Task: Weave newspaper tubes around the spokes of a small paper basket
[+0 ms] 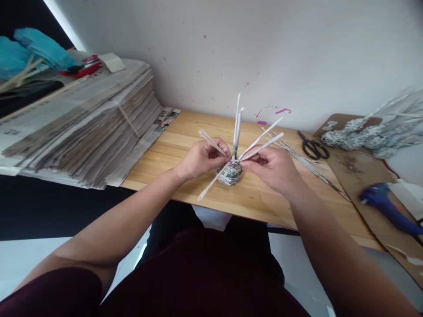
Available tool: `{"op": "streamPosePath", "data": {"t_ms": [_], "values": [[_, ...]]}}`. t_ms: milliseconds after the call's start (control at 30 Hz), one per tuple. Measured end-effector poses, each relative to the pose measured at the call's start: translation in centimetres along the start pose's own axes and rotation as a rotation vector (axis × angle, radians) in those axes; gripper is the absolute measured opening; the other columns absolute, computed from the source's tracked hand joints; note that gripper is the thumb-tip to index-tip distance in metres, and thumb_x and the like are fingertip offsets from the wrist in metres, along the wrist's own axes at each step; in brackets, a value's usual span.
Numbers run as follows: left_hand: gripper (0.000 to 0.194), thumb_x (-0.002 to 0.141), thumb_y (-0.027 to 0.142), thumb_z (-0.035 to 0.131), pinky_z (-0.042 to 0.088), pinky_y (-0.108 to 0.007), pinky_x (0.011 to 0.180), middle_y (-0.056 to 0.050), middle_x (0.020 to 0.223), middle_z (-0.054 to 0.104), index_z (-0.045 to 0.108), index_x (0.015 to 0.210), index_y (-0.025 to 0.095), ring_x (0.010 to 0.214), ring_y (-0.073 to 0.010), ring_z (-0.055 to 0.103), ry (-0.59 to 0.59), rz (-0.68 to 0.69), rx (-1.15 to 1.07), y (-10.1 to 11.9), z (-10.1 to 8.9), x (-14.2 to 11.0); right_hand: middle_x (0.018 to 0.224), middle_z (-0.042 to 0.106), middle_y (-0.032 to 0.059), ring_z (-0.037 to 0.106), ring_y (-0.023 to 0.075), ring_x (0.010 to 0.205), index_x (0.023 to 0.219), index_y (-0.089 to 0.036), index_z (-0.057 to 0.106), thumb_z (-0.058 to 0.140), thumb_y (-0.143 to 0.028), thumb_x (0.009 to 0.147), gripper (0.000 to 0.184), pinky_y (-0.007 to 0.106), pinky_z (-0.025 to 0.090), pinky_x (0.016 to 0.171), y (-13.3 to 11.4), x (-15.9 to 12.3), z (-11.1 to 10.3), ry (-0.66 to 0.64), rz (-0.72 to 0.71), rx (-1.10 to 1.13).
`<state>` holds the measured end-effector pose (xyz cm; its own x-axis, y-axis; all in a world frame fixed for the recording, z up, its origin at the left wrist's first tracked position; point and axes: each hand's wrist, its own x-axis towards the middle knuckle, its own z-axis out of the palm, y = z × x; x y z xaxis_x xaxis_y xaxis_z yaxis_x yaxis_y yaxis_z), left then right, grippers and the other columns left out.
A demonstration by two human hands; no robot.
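A small round piece woven from rolled newspaper strips (229, 175) rests on the wooden table, with several paper strips sticking out of its top. My left hand (209, 155) is at its left side, thumb and fingers pinched on a paper strip that points up and left. On the other side my right hand (267, 164) grips paper strips slanting up to the right, close to the weave's top. Two strips (237, 125) stand upright between the hands, and another (213, 182) slopes down toward the table's front edge.
A tall newspaper stack (95, 127) stands at left. Black scissors (313, 147) and loose paper sticks (310, 167) lie right of my hand. Farther right are a blue glue gun (390, 207) on cardboard (350, 176) and other woven paper pieces (360, 132). A wall rises behind.
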<state>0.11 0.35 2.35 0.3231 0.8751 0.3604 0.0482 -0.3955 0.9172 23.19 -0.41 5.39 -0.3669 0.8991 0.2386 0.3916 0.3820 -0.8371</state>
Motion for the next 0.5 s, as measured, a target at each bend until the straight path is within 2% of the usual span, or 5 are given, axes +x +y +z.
{"op": "streamPosePath", "data": {"t_ms": [100,267,400,500], "values": [[0.009,0.086,0.024,0.076,0.055,-0.025,0.072,-0.007,0.086,0.076,0.075,0.086,0.015,0.076,-0.0138,0.069,-0.018,0.055,0.087,0.5,-0.3,-0.1,0.088,0.081,0.0014,0.075,0.02,0.08,0.09,-0.024,0.078,0.076,-0.025,0.086,0.005,0.036,0.058,0.076,0.1,-0.1,0.2,0.015,-0.072,-0.029],[0.007,0.087,0.023,0.076,0.057,-0.029,0.083,-0.01,0.096,0.078,0.079,0.089,0.017,0.088,-0.0177,0.072,-0.064,0.175,0.176,1.2,-0.3,-0.5,0.096,0.082,0.002,0.075,0.0204,0.087,0.092,-0.026,0.08,0.069,-0.021,0.091,0.012,0.037,0.058,0.081,0.4,-0.2,0.4,0.052,-0.222,-0.147],[0.01,0.085,0.026,0.08,0.056,-0.029,0.077,-0.007,0.088,0.077,0.076,0.082,0.017,0.081,-0.0171,0.071,0.019,0.113,0.192,1.0,0.1,-0.5,0.097,0.081,0.002,0.075,0.0222,0.089,0.096,-0.026,0.079,0.073,-0.023,0.089,0.01,0.038,0.058,0.085,0.8,-0.3,0.7,0.042,-0.171,-0.153],[0.014,0.086,0.028,0.078,0.053,-0.027,0.071,-0.005,0.083,0.076,0.073,0.082,0.016,0.074,-0.0152,0.068,0.067,0.054,0.161,0.7,0.4,-0.5,0.093,0.08,0.0019,0.074,0.0219,0.086,0.091,-0.025,0.077,0.074,-0.025,0.087,0.005,0.037,0.057,0.083,0.7,-0.2,1.1,0.053,-0.142,-0.134]]}}
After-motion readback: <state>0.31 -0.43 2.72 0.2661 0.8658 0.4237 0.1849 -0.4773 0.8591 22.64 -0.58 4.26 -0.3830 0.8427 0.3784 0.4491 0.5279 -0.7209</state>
